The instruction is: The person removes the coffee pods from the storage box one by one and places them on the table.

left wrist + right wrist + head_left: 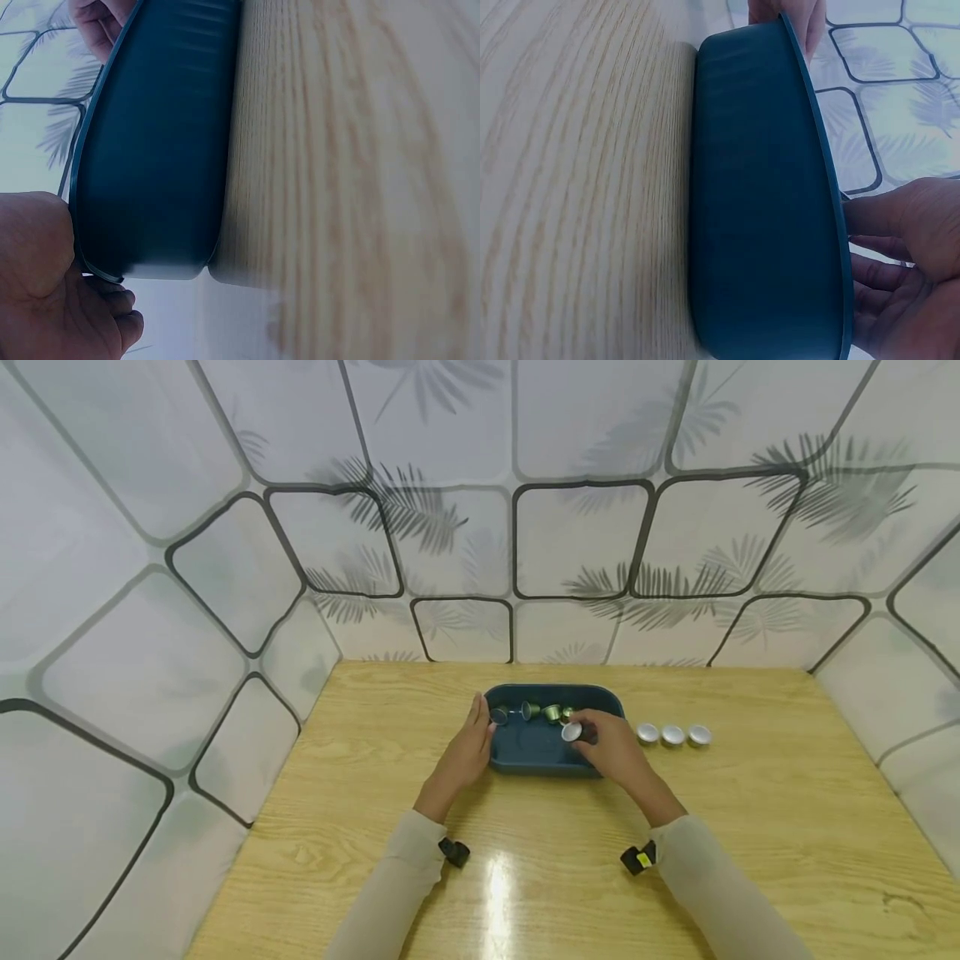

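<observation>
A dark blue tray (536, 770) stands on the wooden table. My left hand (467, 747) holds its left end, thumb at the rim and fingers along the outer side. Over the tray's right part, my right hand (611, 747) pinches a coffee capsule (572, 732) with its pale round lid facing out. Several green coffee capsules (552, 713) lie along the tray's back wall. In the right wrist view, the tray's side wall (769, 195) hides the held capsule, while the right hand's fingers (881, 274) show behind the rim.
Three coffee capsules (672, 736) stand in a row on the table, right of the tray, lids up. The wooden table (337, 835) meets a patterned backdrop (465, 560) behind the tray and at both sides.
</observation>
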`<state>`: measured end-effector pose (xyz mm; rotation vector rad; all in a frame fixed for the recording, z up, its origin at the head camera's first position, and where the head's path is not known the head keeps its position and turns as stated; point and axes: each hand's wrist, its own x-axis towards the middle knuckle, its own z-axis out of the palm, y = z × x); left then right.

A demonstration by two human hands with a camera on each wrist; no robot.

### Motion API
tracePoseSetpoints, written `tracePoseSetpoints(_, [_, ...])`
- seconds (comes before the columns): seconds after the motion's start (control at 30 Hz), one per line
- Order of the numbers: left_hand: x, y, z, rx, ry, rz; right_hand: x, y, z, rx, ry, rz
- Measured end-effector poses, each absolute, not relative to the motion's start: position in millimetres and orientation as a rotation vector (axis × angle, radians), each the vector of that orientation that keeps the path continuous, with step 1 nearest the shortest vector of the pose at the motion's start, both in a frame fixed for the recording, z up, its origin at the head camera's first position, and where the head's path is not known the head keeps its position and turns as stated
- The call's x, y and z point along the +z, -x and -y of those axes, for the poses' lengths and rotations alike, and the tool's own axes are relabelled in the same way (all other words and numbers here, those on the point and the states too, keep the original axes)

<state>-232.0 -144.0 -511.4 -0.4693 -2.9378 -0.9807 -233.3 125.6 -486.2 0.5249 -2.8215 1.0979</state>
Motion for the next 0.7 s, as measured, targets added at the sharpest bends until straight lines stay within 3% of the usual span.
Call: tracePoseSetpoints(0.7, [-511.6, 231.2, 144.5, -0.992, 0.479, 2.932, -486.2, 218.5, -145.9, 1.177, -0.508, 2.713])
